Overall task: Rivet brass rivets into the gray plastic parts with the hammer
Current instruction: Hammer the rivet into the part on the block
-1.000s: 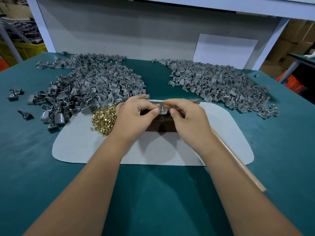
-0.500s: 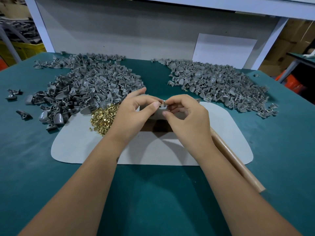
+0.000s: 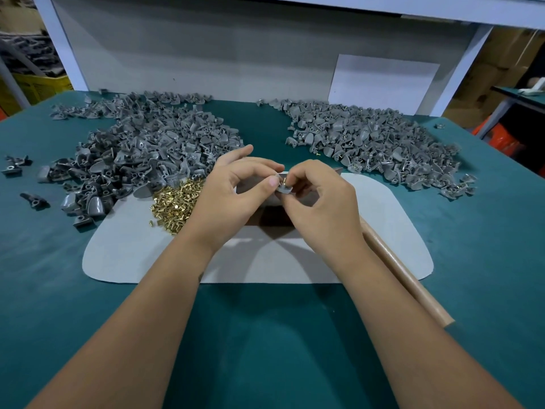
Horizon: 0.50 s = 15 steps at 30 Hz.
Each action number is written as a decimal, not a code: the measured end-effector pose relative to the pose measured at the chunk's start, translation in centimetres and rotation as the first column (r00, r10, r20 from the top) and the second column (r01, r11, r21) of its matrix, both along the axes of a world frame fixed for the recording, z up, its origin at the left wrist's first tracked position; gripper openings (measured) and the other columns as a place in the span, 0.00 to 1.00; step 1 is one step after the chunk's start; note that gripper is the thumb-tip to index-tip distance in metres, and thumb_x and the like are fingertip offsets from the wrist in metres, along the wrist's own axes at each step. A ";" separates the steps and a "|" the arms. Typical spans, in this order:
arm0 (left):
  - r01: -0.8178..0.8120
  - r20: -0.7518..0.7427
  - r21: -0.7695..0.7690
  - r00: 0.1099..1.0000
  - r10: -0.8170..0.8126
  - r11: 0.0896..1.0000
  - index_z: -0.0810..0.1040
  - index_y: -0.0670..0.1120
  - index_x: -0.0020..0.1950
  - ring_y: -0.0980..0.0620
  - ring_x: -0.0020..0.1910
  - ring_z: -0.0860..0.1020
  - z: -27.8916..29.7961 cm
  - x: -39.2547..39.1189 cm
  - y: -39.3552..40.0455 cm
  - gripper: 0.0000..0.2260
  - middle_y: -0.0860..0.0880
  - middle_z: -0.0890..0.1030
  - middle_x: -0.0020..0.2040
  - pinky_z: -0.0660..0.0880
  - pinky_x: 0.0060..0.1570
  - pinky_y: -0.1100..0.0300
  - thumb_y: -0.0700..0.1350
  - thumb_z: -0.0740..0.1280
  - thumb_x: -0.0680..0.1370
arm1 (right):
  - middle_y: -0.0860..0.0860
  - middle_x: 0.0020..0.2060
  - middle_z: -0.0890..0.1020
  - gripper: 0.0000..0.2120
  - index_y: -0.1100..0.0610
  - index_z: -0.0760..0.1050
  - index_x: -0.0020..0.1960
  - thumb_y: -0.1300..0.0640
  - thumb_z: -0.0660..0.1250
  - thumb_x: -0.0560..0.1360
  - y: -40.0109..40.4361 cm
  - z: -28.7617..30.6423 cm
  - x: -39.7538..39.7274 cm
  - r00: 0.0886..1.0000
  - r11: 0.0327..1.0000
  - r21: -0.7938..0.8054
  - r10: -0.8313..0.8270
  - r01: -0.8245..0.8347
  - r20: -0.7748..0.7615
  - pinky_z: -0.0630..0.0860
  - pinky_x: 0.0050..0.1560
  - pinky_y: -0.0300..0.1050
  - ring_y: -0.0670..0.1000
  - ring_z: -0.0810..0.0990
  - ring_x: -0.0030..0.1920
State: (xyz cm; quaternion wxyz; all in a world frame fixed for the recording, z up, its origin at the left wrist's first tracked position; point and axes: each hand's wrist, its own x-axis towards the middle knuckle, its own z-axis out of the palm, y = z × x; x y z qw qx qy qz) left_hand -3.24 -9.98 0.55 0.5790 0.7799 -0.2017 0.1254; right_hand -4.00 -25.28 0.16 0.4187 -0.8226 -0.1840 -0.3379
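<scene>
I see my left hand point(image 3: 233, 193) and right hand point(image 3: 318, 199) together, pinching a part point(image 3: 284, 188) with its rivet point(image 3: 283, 180) at 12 o'clock over the mat point(image 3: 132, 255); a loose pinch could drop the rivet.

Our two forearms showed bare from the bottom corners of the frame up to the wrists, with no sleeve or cuff on them. The left hand point(image 3: 233, 196) and the right hand point(image 3: 321, 202) were bare too, without gloves. We wore no watch, strap or bracelet at either wrist, and no ring on the fingers that faced the camera. The nails looked short and unpainted, as far as the view let us tell. Nothing of our clothing appeared in the frame.
</scene>
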 end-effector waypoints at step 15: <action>-0.328 0.312 0.102 0.907 0.283 0.939 0.85 0.53 0.48 0.66 0.58 0.68 -0.1 -0.9 -1.9 0.06 0.80 0.72 0.48 0.61 0.65 0.51 0.47 0.72 0.72 | 0.56 0.44 0.82 0.11 0.51 0.77 0.50 0.65 0.68 0.74 -0.7 1.1 -0.4 0.904 0.907 0.408 0.260 -0.108 -0.339 0.77 0.55 0.56 0.56 0.81 0.48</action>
